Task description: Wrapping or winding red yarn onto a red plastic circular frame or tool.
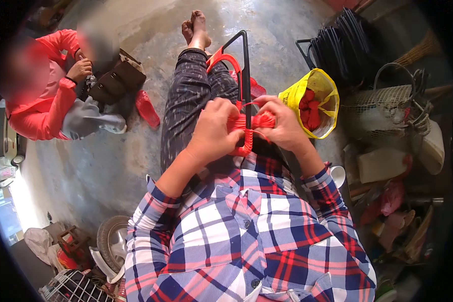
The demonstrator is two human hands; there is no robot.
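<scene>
Above my lap stands a black frame (246, 65), part of it wrapped tightly in red cord (247, 143). A red-wrapped curved piece (225, 56) sits at its far end. My left hand (212, 126) is closed around red strands at the frame's left side, its thumb against the wrapped part. On the other side, my right hand (286, 125) pinches a red cord bundle (263, 120) close to the black bar. A loose strand runs between the two hands near the bar. The inner fingertips of both hands are partly hidden.
A yellow bag (293, 95) with red cord bundles stands to the right. Beyond it are stacked black frames (340, 45) and a wire basket (387, 108). At left sits another person (45, 108) with a dark bag (118, 80); a red slipper (147, 109) lies nearby. A wheel (109, 241) is at lower left.
</scene>
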